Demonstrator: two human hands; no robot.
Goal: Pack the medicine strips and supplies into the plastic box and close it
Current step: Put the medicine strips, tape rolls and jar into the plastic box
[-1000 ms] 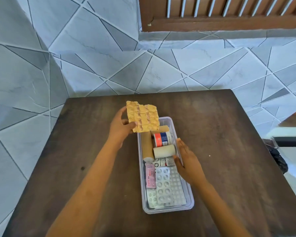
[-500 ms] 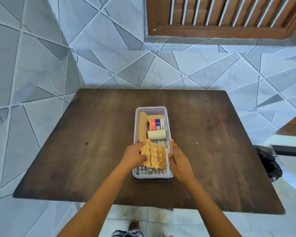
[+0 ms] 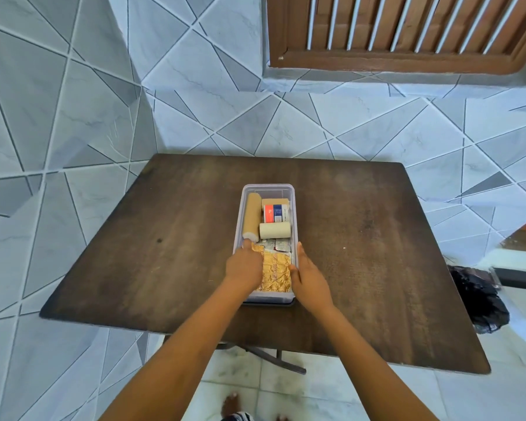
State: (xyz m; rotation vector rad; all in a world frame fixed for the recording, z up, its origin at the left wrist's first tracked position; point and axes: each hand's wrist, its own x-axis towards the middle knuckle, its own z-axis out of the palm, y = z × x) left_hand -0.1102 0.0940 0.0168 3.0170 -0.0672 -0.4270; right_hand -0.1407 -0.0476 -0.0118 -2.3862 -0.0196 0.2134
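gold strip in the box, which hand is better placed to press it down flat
Left, probably. The left hand already lies palm-down on the gold medicine strip inside the plastic box. The right hand rests along the box's right wall, better suited to steadying it.

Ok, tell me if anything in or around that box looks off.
Nothing spilled. The gold medicine strip is crumpled, lying over the other strips in the plastic box. No lid is clearly visible on the table.

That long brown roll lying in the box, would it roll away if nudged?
Probably not far: the brown roll lies lengthwise against the plastic box wall, beside the cream roll. On the bare table its round shape would likely roll.
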